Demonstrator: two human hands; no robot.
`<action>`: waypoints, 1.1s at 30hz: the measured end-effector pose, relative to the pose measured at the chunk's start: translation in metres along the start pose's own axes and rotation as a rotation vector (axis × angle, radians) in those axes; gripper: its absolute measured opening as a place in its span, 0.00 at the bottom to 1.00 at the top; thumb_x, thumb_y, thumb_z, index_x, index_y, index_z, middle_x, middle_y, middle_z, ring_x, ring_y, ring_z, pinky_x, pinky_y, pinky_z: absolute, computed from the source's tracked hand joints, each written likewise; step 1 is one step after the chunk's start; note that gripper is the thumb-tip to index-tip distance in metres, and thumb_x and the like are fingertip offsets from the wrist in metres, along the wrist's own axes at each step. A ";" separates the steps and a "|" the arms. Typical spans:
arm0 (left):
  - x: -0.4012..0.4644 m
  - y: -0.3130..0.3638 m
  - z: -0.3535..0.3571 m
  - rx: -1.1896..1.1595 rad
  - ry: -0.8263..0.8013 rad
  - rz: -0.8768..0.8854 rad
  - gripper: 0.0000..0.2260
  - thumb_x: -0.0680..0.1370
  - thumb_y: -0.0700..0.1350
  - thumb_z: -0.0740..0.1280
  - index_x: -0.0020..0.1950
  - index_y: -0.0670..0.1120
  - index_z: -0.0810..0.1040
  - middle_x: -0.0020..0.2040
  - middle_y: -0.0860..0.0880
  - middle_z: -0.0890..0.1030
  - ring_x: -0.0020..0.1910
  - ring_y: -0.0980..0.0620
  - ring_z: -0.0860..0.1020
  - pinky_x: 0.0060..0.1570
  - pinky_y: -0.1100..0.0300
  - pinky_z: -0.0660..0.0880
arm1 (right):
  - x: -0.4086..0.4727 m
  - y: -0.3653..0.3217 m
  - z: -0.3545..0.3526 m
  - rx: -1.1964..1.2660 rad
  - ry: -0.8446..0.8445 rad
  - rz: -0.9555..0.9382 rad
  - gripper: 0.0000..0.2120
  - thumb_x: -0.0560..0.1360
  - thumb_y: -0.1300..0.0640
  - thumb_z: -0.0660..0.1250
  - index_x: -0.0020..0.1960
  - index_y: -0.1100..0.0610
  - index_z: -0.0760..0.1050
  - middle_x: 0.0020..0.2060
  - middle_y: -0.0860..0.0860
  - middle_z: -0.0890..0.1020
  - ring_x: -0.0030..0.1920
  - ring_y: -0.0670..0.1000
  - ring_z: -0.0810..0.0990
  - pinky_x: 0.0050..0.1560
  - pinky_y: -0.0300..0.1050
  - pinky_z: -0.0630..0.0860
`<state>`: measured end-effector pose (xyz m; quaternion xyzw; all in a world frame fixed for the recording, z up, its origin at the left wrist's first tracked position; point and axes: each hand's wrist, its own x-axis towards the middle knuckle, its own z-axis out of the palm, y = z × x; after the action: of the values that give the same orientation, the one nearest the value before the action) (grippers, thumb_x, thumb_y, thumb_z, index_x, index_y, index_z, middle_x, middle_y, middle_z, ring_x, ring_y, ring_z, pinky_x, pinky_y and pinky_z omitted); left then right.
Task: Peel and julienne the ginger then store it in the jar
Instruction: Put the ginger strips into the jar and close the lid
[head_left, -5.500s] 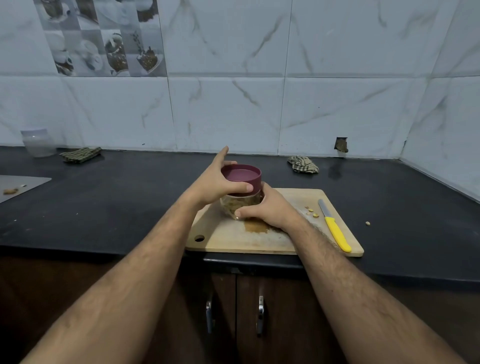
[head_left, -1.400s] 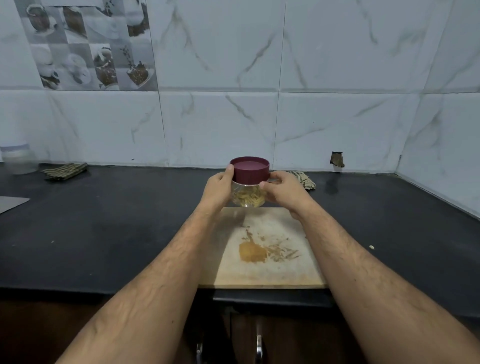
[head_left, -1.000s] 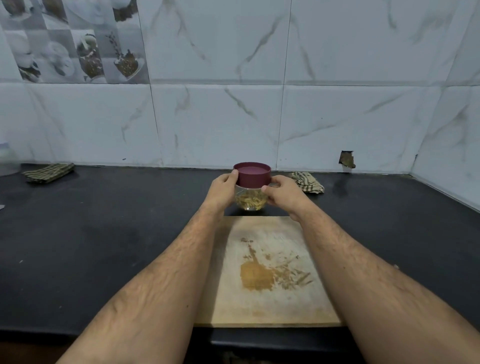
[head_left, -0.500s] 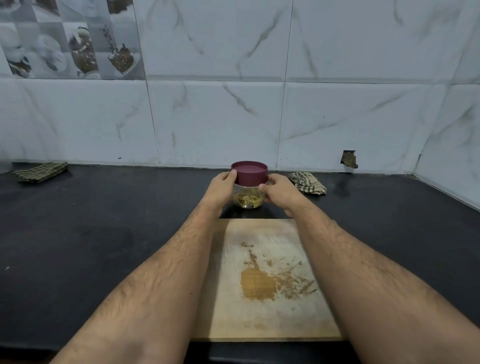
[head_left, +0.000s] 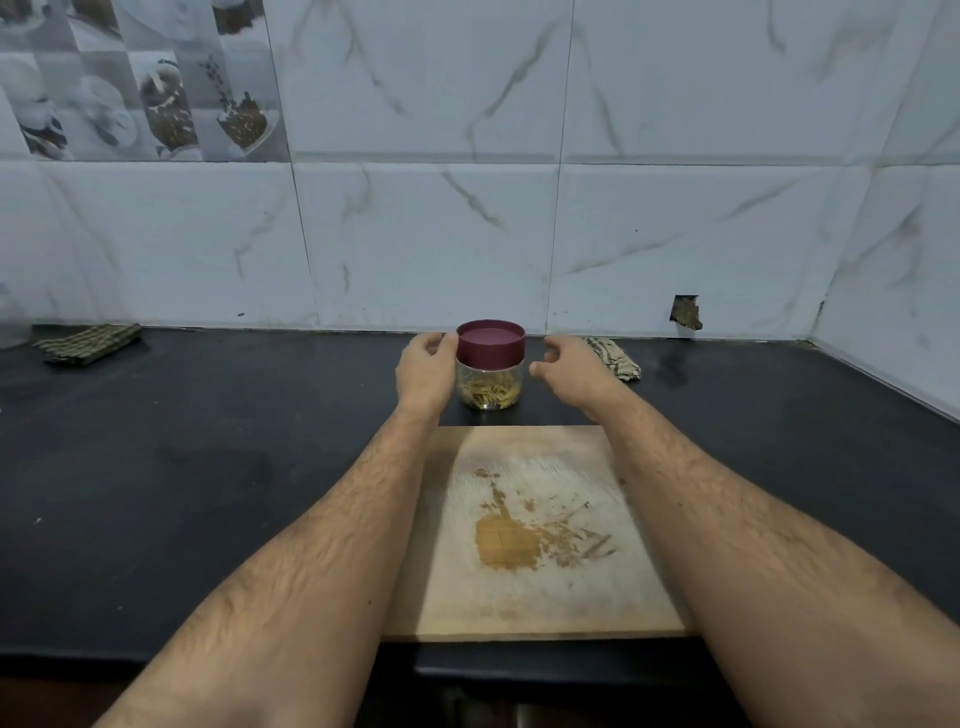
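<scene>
Standing capped on the tabletop (head_left: 208, 441) just behind the cutting board (head_left: 524, 519), the jar (head_left: 489, 382) holds the julienned ginger (head_left: 488, 393) (task seemingly done), left hand (head_left: 423, 371) touching it, right hand (head_left: 574, 371) open beside.

Lidded jar (head_left: 490, 366) of ginger strips (head_left: 488, 392) stands upright.
</scene>
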<state>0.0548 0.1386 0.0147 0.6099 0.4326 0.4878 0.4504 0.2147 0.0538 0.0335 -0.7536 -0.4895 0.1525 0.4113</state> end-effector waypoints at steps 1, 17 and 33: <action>-0.009 0.006 -0.001 0.007 0.032 0.036 0.12 0.81 0.53 0.63 0.58 0.48 0.78 0.56 0.48 0.82 0.57 0.48 0.80 0.61 0.46 0.77 | -0.007 -0.002 -0.010 -0.021 0.017 -0.018 0.26 0.79 0.59 0.67 0.75 0.60 0.65 0.67 0.55 0.74 0.65 0.54 0.74 0.66 0.47 0.71; -0.146 0.019 -0.011 0.509 -0.195 0.320 0.10 0.80 0.53 0.65 0.53 0.50 0.83 0.47 0.56 0.83 0.49 0.56 0.79 0.50 0.58 0.75 | -0.158 0.027 -0.097 -0.557 -0.067 0.213 0.11 0.74 0.50 0.71 0.42 0.58 0.78 0.34 0.53 0.85 0.33 0.52 0.82 0.44 0.49 0.82; -0.155 0.000 -0.052 0.633 -0.178 0.264 0.09 0.80 0.52 0.65 0.53 0.51 0.82 0.48 0.57 0.82 0.49 0.56 0.79 0.52 0.57 0.76 | -0.178 0.024 -0.065 -0.739 0.162 0.213 0.07 0.80 0.54 0.62 0.49 0.56 0.75 0.47 0.53 0.81 0.49 0.56 0.79 0.42 0.46 0.74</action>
<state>-0.0199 -0.0043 -0.0104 0.8101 0.4386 0.3286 0.2082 0.1863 -0.1347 0.0249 -0.9070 -0.3966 -0.0522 0.1317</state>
